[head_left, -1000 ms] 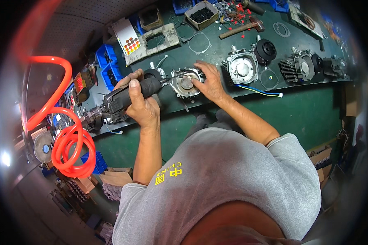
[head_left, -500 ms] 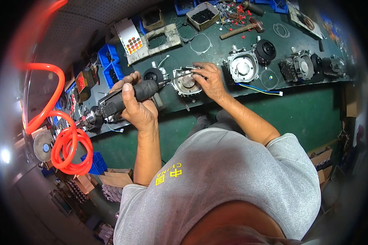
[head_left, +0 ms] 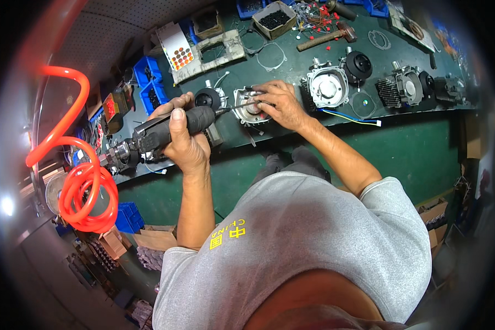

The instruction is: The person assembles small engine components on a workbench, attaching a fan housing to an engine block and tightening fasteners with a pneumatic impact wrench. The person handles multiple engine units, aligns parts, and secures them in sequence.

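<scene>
Near frame centre, gripped black power driver (head_left: 154, 135) in left hand (head_left: 189, 146); set right hand (head_left: 281, 103) at bit (head_left: 241, 106) tip above metal housing (head_left: 245, 116); could not tell latter hand's closure.

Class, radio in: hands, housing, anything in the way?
Left hand gripping driver. Right hand at bit's end. Housing on bench, partly hidden by right hand.

On the bench (head_left: 292, 70), a wooden-handled hammer (head_left: 325, 39) lies near a tangle of wires (head_left: 314, 16) w/ red connectors. Just l. of those — open box (head_left: 283, 31) of small blk parts. Further l.: white sheet (head_left: 173, 45) w/ orange & red dots, plus blue bins (head_left: 149, 86). Lower down — blue crate (head_left: 129, 218) beside cardboard box (head_left: 155, 240).
</scene>
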Demonstrator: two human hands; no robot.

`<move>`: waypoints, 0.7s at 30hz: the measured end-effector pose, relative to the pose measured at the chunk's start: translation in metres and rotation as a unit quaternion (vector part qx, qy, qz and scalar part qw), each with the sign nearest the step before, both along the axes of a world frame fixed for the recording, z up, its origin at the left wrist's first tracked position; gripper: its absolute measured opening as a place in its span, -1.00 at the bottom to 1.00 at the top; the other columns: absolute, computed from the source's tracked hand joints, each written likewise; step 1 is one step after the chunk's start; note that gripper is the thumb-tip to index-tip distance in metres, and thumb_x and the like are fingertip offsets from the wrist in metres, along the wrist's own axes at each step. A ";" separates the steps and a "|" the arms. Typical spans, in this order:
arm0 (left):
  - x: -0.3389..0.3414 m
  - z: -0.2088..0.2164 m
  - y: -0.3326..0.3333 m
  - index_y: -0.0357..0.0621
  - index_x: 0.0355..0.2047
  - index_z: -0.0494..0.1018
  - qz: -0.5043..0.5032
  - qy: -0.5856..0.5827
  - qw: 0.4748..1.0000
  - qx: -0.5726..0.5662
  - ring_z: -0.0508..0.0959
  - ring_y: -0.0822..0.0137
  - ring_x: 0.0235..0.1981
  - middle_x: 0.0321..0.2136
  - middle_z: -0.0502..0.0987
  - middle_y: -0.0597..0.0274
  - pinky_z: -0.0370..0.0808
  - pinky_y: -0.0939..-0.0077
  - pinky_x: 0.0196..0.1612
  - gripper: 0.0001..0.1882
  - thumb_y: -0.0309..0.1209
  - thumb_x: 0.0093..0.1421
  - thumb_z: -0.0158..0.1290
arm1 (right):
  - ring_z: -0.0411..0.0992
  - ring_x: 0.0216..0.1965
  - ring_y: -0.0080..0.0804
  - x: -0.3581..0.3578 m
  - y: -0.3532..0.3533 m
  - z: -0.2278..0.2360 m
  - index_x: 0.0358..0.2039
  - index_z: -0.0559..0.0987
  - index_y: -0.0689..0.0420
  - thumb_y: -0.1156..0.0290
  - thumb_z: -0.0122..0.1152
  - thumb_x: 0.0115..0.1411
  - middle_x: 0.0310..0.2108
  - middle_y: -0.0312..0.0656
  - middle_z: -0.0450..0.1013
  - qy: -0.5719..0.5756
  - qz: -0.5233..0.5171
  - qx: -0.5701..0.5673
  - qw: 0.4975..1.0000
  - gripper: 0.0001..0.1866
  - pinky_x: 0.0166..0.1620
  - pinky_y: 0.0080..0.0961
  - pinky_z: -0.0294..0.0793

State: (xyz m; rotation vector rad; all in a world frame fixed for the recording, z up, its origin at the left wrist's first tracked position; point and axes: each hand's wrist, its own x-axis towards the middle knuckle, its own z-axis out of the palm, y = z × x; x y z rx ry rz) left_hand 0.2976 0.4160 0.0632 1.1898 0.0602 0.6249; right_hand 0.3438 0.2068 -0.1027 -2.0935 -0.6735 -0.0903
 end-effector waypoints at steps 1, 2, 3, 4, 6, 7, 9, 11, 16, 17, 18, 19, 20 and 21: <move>0.001 -0.002 -0.001 -0.22 -0.08 0.44 0.009 0.005 1.000 0.008 0.59 0.11 -0.06 -0.18 0.57 0.05 0.47 0.00 0.27 -0.75 -0.44 0.27 0.17 | 0.34 0.23 -0.22 0.000 0.002 -0.001 -0.09 0.73 0.02 0.30 0.33 0.17 0.18 -0.32 0.52 -0.002 -0.018 -0.003 1.000 -0.72 0.28 -0.12 0.16; 0.002 -0.004 -0.002 -0.23 -0.08 0.44 0.019 0.009 1.000 0.015 0.59 0.11 -0.06 -0.18 0.58 0.04 0.47 0.01 0.26 -0.74 -0.44 0.27 0.16 | 0.30 0.28 -0.13 0.000 0.002 -0.001 0.07 0.65 0.03 0.27 0.37 0.12 0.26 -0.20 0.44 0.005 -0.016 -0.015 1.000 -0.54 0.31 -0.08 0.17; 0.003 -0.007 -0.004 -0.24 -0.08 0.43 0.027 0.014 0.999 0.022 0.59 0.10 -0.06 -0.18 0.58 0.04 0.47 0.02 0.26 -0.74 -0.44 0.27 0.16 | 0.29 0.30 -0.11 -0.002 0.003 -0.001 0.12 0.60 0.05 0.26 0.38 0.11 0.28 -0.16 0.41 0.005 -0.041 0.004 0.999 -0.47 0.33 -0.07 0.17; 0.003 -0.012 -0.006 -0.27 -0.08 0.44 0.039 0.016 0.999 0.020 0.60 0.10 -0.05 -0.18 0.58 0.02 0.49 0.07 0.24 -0.74 -0.45 0.27 0.16 | 0.27 0.32 -0.08 -0.004 0.005 -0.003 0.18 0.55 0.06 0.26 0.39 0.10 0.30 -0.11 0.38 0.004 -0.063 0.022 0.998 -0.40 0.34 -0.06 0.16; 0.007 -0.024 -0.005 -0.27 -0.08 0.44 0.051 0.018 0.998 0.030 0.61 0.10 -0.06 -0.17 0.59 0.02 0.50 0.08 0.23 -0.75 -0.46 0.27 0.17 | 0.22 0.36 0.06 -0.007 0.006 -0.010 0.33 0.37 0.15 0.25 0.40 0.06 0.34 0.06 0.30 0.009 -0.088 0.031 0.996 -0.19 0.37 -0.03 0.15; 0.010 -0.032 -0.006 -0.27 -0.08 0.44 0.055 0.020 0.998 0.034 0.61 0.10 -0.06 -0.17 0.59 0.02 0.50 0.09 0.23 -0.75 -0.47 0.27 0.17 | 0.22 0.36 0.07 -0.009 0.007 -0.019 0.33 0.36 0.16 0.26 0.40 0.07 0.34 0.08 0.30 0.025 -0.111 0.045 0.992 -0.19 0.37 -0.03 0.15; 0.017 -0.040 -0.009 -0.29 -0.07 0.43 0.052 0.015 0.998 0.041 0.62 0.11 -0.07 -0.17 0.59 0.01 0.52 0.11 0.22 -0.74 -0.48 0.28 0.17 | 0.21 0.36 0.11 -0.012 0.013 -0.036 0.33 0.34 0.19 0.27 0.39 0.07 0.34 0.11 0.29 0.058 -0.159 0.074 0.983 -0.19 0.38 -0.02 0.15; 0.020 -0.044 -0.012 -0.29 -0.07 0.43 0.054 0.010 0.998 0.041 0.63 0.11 -0.08 -0.17 0.60 0.02 0.52 0.12 0.22 -0.74 -0.49 0.28 0.17 | 0.21 0.35 0.15 -0.013 0.015 -0.036 0.32 0.34 0.20 0.28 0.36 0.09 0.34 0.14 0.28 0.057 -0.162 0.078 0.982 -0.22 0.37 -0.02 0.16; 0.026 -0.056 -0.017 -0.29 -0.03 0.41 0.060 0.029 0.995 0.072 0.63 0.18 -0.10 -0.12 0.63 -0.07 0.55 0.26 0.11 -0.68 -0.47 0.27 0.22 | 0.32 0.27 0.10 -0.012 0.017 -0.038 0.26 0.41 0.22 0.33 0.33 0.14 0.26 0.11 0.38 0.053 -0.180 0.068 0.980 -0.33 0.34 -0.14 0.26; 0.027 -0.056 -0.018 -0.29 -0.03 0.42 0.060 0.033 0.994 0.083 0.63 0.19 -0.11 -0.13 0.64 -0.07 0.55 0.27 0.10 -0.68 -0.46 0.27 0.22 | 0.33 0.25 0.09 -0.012 0.017 -0.039 0.25 0.42 0.22 0.33 0.33 0.14 0.24 0.10 0.40 0.056 -0.178 0.068 0.980 -0.35 0.33 -0.14 0.27; 0.027 -0.056 -0.018 -0.29 -0.03 0.42 0.061 0.037 0.993 0.095 0.63 0.19 -0.11 -0.13 0.64 -0.06 0.55 0.28 0.10 -0.68 -0.46 0.27 0.22 | 0.34 0.24 0.08 -0.011 0.016 -0.040 0.24 0.44 0.21 0.33 0.32 0.15 0.23 0.09 0.42 0.058 -0.175 0.069 0.980 -0.36 0.32 -0.14 0.27; 0.028 -0.056 -0.019 -0.29 -0.04 0.43 0.062 0.041 0.992 0.107 0.63 0.20 -0.11 -0.14 0.64 -0.06 0.55 0.29 0.09 -0.68 -0.45 0.27 0.22 | 0.36 0.22 0.07 -0.011 0.016 -0.040 0.23 0.45 0.20 0.34 0.31 0.15 0.21 0.07 0.44 0.061 -0.173 0.070 0.981 -0.38 0.31 -0.14 0.28; 0.028 -0.056 -0.021 -0.31 -0.05 0.43 0.061 0.042 0.992 0.098 0.63 0.23 -0.12 -0.15 0.65 -0.05 0.55 0.30 0.09 -0.69 -0.45 0.26 0.23 | 0.38 0.19 0.05 -0.012 0.017 -0.040 0.22 0.47 0.19 0.35 0.29 0.16 0.16 0.05 0.47 0.056 -0.181 0.076 0.979 -0.41 0.28 -0.14 0.30; 0.027 -0.055 -0.022 -0.31 -0.05 0.44 0.060 0.047 0.992 0.104 0.63 0.24 -0.13 -0.15 0.65 -0.05 0.56 0.31 0.07 -0.69 -0.45 0.26 0.23 | 0.37 0.20 0.03 -0.012 0.017 -0.041 0.21 0.46 0.17 0.35 0.29 0.16 0.17 0.02 0.47 0.065 -0.178 0.076 0.979 -0.42 0.28 -0.12 0.29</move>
